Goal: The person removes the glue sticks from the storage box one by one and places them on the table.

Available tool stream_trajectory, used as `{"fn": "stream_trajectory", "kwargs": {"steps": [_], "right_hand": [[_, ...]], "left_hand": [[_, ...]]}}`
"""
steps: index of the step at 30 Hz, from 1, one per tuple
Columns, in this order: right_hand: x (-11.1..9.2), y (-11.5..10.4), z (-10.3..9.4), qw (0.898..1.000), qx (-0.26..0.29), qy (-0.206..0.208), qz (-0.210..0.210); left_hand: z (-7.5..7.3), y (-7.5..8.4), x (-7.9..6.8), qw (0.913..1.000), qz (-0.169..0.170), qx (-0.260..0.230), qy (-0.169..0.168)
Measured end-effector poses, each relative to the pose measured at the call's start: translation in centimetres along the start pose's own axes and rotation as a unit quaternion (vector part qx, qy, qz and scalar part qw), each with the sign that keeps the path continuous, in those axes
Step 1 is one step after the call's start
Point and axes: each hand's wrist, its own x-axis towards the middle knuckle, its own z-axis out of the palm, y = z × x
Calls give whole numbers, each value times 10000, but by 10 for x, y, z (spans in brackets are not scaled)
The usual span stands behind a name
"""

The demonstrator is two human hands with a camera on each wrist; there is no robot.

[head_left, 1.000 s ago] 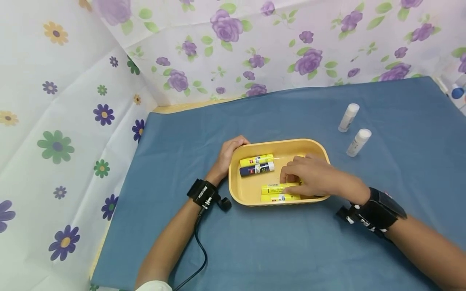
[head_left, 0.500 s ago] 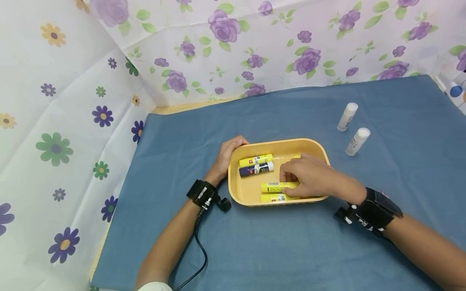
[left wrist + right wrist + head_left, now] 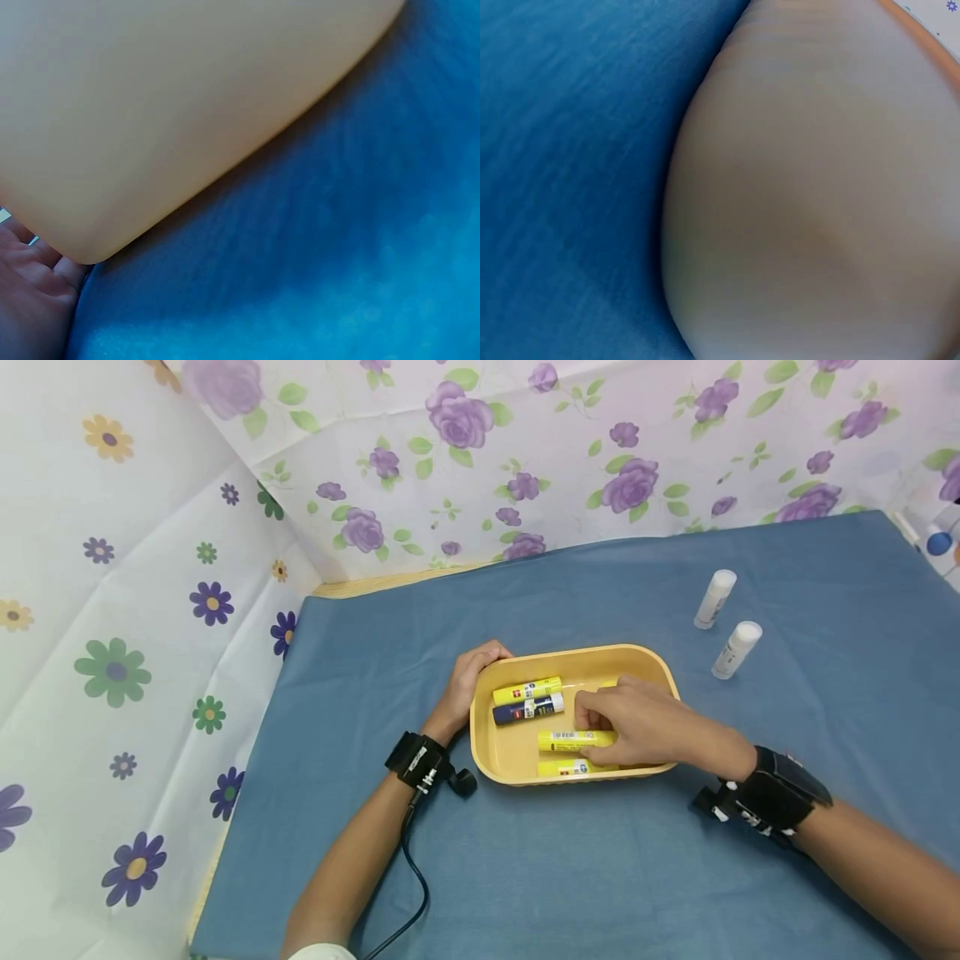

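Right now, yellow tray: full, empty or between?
Between: the yellow tray holds yellow tubes and one dark blue tube, with gaps between them.

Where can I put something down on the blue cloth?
The blue cloth is bare on the near side of the yellow tray, between the black cable and right forearm, and behind the tray, left of the white tubes. It's crowded inside the tray: the right hand is among glue sticks.

No legible text — yellow sticks [image 3: 570, 741], dark-blue stick [image 3: 528, 709], print too small
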Motion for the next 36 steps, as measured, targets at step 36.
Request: {"fn": "stream_trajectory", "kwargs": {"steps": [36], "right_hand": [[1, 6, -1, 9987, 476, 184, -22]], "left_hand": [[1, -1, -1, 10000, -28, 60, 32]]}}
